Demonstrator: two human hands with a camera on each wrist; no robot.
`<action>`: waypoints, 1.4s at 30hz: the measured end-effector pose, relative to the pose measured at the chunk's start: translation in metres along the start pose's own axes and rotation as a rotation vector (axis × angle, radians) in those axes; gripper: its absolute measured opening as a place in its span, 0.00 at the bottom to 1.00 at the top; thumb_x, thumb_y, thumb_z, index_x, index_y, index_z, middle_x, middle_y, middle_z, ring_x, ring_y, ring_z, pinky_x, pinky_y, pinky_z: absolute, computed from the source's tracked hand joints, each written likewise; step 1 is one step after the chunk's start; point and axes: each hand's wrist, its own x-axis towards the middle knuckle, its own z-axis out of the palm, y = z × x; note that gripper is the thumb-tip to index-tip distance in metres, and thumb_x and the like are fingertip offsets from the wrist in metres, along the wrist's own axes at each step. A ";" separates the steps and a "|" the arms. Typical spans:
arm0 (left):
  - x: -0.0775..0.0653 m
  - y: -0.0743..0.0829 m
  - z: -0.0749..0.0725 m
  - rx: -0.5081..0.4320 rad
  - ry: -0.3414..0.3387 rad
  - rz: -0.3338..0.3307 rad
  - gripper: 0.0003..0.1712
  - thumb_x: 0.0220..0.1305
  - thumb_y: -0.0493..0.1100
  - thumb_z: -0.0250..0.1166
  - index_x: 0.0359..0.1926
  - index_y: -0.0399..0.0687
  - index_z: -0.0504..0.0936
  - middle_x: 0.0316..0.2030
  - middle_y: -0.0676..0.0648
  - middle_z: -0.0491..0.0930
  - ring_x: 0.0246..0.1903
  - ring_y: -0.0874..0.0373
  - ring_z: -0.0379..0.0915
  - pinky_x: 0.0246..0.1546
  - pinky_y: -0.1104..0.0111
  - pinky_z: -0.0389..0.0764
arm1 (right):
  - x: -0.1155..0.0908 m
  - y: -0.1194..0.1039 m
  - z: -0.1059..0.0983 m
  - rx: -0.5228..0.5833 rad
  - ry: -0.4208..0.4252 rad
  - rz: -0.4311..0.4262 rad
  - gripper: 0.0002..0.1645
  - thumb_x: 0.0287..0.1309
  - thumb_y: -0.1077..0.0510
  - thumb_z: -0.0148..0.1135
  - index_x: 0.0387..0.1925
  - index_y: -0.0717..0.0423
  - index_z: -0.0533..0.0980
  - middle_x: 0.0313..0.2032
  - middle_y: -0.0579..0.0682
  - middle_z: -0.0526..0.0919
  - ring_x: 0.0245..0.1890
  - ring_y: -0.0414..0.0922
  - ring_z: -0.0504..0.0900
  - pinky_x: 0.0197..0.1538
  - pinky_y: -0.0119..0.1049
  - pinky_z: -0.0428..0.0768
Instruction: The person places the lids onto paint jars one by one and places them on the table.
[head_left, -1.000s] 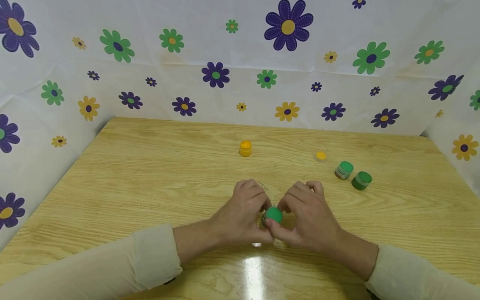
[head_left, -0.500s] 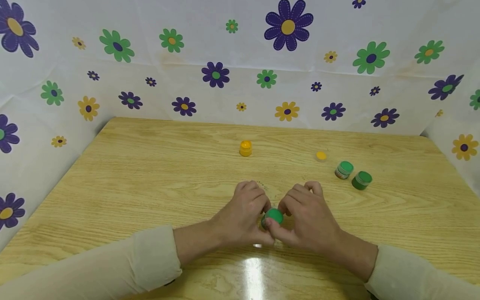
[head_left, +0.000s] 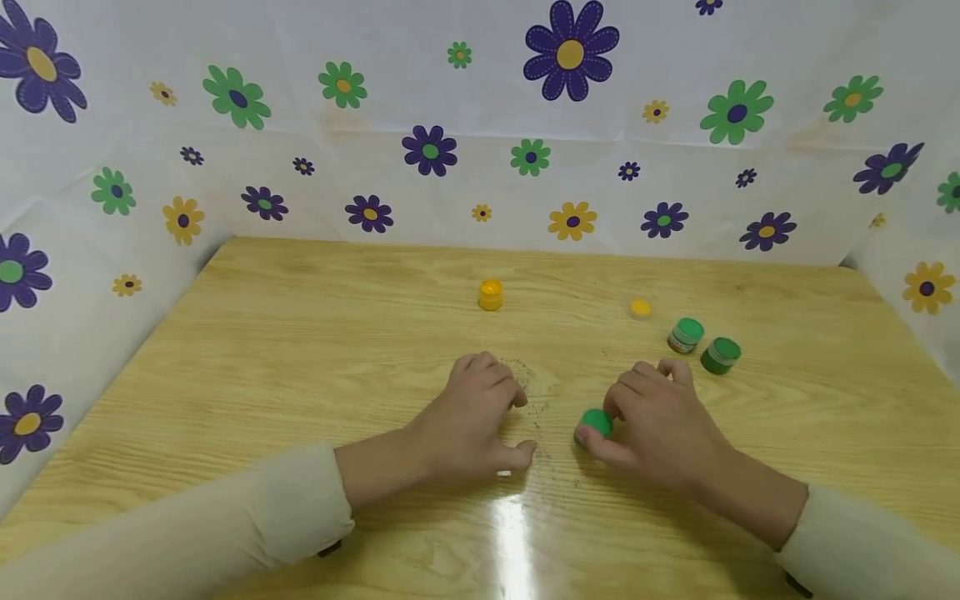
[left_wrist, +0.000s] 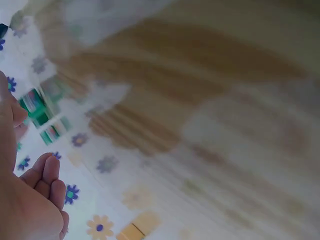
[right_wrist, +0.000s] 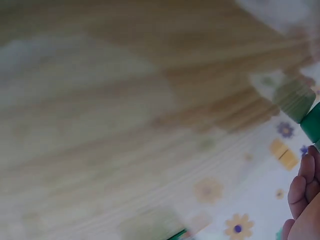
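My right hand [head_left: 660,425] pinches a small green-lidded paint jar [head_left: 597,422] between thumb and fingers, at the front middle of the table. To its left, my left hand [head_left: 472,425] holds nothing; its thumb and fingers are spread apart above the wood. In the left wrist view, green jars [left_wrist: 36,107] show beyond the left hand [left_wrist: 37,210]. The right wrist view catches part of the held jar [right_wrist: 312,124] at its right edge, above the fingers [right_wrist: 298,187].
Two more green-lidded jars, one lighter [head_left: 686,335] and one darker [head_left: 722,356], stand at the right. Behind them lies a yellow lid [head_left: 640,309]. An orange-yellow jar [head_left: 491,295] stands at the back middle. Dark specks mark the wooden table [head_left: 300,333], and a flowered cloth [head_left: 337,158] hangs behind.
My left hand has let go of the green-lidded jar and moved slightly left. My right hand has carried the jar to the right. The head view has shifted a little.
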 end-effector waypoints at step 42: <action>0.077 -0.110 -0.013 0.132 0.016 -0.399 0.31 0.56 0.60 0.68 0.46 0.35 0.84 0.44 0.41 0.82 0.48 0.44 0.67 0.62 0.48 0.60 | -0.071 0.099 -0.030 -0.088 -0.084 0.224 0.22 0.47 0.40 0.74 0.18 0.44 0.70 0.22 0.38 0.71 0.28 0.41 0.68 0.45 0.57 0.59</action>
